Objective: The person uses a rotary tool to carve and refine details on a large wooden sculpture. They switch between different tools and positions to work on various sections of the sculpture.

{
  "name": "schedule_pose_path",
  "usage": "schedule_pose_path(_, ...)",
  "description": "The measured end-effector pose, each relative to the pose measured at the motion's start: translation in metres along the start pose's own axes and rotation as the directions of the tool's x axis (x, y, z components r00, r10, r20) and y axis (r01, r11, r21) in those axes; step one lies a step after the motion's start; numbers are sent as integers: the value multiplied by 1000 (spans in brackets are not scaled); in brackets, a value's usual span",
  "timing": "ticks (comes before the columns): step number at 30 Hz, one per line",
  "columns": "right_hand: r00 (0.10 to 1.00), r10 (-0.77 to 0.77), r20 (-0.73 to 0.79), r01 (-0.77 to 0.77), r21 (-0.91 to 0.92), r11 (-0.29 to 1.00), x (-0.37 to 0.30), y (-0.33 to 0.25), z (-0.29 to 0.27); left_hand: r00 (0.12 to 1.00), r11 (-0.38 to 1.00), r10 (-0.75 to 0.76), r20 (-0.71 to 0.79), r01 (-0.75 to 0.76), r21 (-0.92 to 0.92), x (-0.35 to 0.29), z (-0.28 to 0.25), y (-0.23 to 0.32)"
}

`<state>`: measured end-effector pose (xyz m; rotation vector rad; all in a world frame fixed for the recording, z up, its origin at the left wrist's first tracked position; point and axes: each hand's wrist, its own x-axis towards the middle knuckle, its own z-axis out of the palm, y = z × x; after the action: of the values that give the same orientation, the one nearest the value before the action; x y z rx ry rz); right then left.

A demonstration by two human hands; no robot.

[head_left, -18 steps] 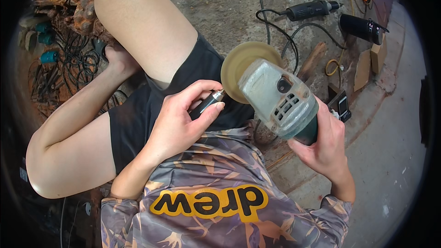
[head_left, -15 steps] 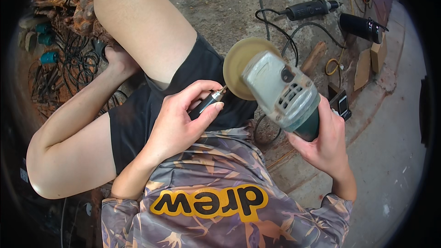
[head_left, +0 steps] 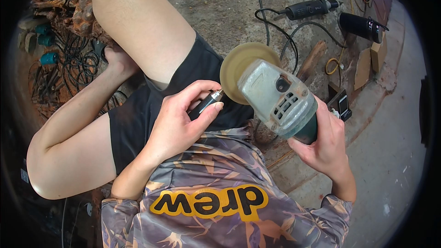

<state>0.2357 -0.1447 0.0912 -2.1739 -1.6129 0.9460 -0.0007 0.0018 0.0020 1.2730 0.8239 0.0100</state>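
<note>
Over my lap, my left hand (head_left: 183, 117) pinches a slim black rotary handpiece (head_left: 202, 105) with a silver collar and a short, thin bit at its tip. Closed around the green body of an angle grinder (head_left: 280, 94) is my right hand (head_left: 324, 140). The grinder has a worn grey metal head, and a round tan disc (head_left: 232, 71) sits at its front. The disc's lower left edge lies right by the handpiece's tip; whether they touch I cannot tell. My right palm hides the rear of the grinder.
A black rotary tool (head_left: 310, 9) lies on the concrete floor with its cord looping nearby. To the right are a black cylinder (head_left: 360, 26), a wood stick (head_left: 312, 59), cardboard (head_left: 363, 70) and a small dark box (head_left: 337, 101). Tangled cables (head_left: 80, 59) and teal-ended tools (head_left: 49, 58) lie left.
The grinder has shifted slightly left and its head has tilted, bringing the disc's edge over to the handpiece's tip. My left hand has barely moved.
</note>
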Motion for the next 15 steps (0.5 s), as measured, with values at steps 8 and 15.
schedule_pose_path(8,976,215,32,-217,235,947,1,0,-4,1000,1000,3,10,-3,2,0,0,0)
schedule_pose_path(15,998,52,28,-52,-2,999,-2,-3,-8,998,997,-69,-6,69,-37,0,0,5)
